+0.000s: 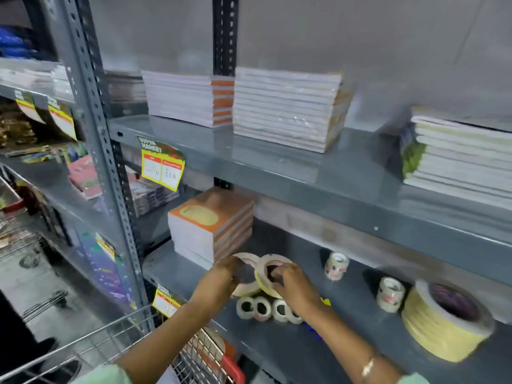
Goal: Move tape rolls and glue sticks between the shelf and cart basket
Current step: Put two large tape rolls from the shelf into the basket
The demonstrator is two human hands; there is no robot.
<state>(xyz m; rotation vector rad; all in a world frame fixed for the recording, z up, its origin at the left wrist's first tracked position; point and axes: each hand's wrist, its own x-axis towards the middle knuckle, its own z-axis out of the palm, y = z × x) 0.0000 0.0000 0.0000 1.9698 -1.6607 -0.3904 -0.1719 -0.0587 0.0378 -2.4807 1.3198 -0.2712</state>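
Note:
Both hands are over the lower grey shelf. My left hand grips a pale masking tape roll standing on edge. My right hand holds a second, yellowish tape roll with fingers in its core, touching the first roll. Just in front of them a row of small clear tape rolls lies on the shelf. Two more small tape rolls stand further right. A large stack of yellow tape rolls sits at the right. The wire cart basket is below the shelf edge.
A stack of orange notebooks stands just left of the hands. The upper shelf carries book stacks and overhangs the hands. A perforated steel upright and yellow price tags are at the left.

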